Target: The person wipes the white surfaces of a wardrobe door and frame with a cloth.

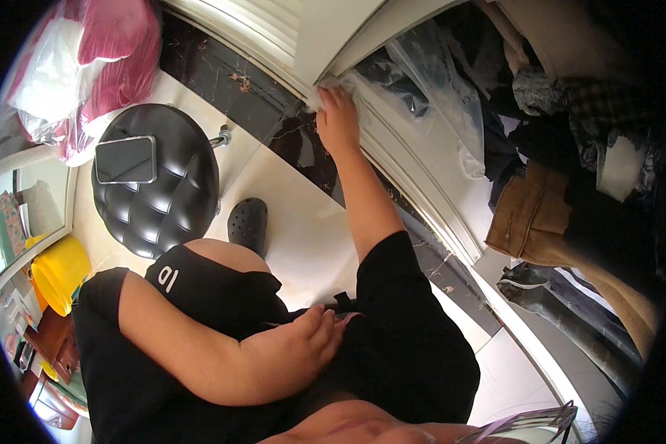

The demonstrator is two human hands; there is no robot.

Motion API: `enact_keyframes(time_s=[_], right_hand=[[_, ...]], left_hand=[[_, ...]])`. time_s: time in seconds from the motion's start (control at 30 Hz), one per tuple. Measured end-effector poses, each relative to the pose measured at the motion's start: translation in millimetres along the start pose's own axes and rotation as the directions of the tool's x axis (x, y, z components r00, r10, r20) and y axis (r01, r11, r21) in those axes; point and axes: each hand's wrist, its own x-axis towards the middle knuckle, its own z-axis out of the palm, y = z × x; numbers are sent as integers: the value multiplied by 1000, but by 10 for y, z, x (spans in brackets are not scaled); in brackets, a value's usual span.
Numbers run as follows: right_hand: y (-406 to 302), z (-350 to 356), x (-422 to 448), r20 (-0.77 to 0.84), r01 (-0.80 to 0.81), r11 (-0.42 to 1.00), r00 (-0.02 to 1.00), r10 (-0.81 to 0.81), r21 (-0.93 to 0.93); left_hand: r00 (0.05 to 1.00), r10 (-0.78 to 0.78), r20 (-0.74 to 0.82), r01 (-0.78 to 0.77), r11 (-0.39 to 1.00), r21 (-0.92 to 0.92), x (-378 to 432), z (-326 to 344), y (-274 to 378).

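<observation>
My right hand (339, 123) reaches forward and presses a crumpled white tissue or wipe (359, 100) against the white frame at the bottom of a wardrobe. The fingers point away from me, at the corner where a white door panel (333, 39) meets the sliding-door track (416, 180). My left hand (294, 345) lies across my lap on black clothing (410, 311). Its fingers are together, and a bit of reddish fabric (348, 318) shows by the fingertips. Whether they grip it is hidden.
A tufted black stool (166, 205) with a phone (126, 160) on it stands left. A black clog (248, 225) is on the tiled floor. Clothes (527, 216) hang in the wardrobe at right. A yellow bucket (61, 272) and a plastic-wrapped pink item (116, 33) are at far left.
</observation>
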Motion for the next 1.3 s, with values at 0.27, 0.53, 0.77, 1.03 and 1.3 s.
enact_keyframes(time_s=[0.27, 0.53, 0.77, 1.03, 1.3], right_hand=[[-108, -2, -34, 86, 34, 976, 996, -16, -215], [-130, 144, 49, 25, 24, 966, 1000, -19, -259], [-64, 38, -20, 81, -52, 961, 994, 77, -273], [202, -316, -798, -24, -332, 864, 937, 350, -378], [198, 3, -100, 36, -100, 928, 992, 121, -360]], left_hand=[[999, 33, 9, -34, 998, 58, -2, 30, 26], [994, 88, 64, -90, 996, 28, 27, -39, -29], [997, 48, 54, -47, 999, -6, 65, -55, -49], [1000, 14, 0, -14, 1000, 19, 23, 10, 0], [997, 79, 25, -81, 995, 58, 149, -22, 63]])
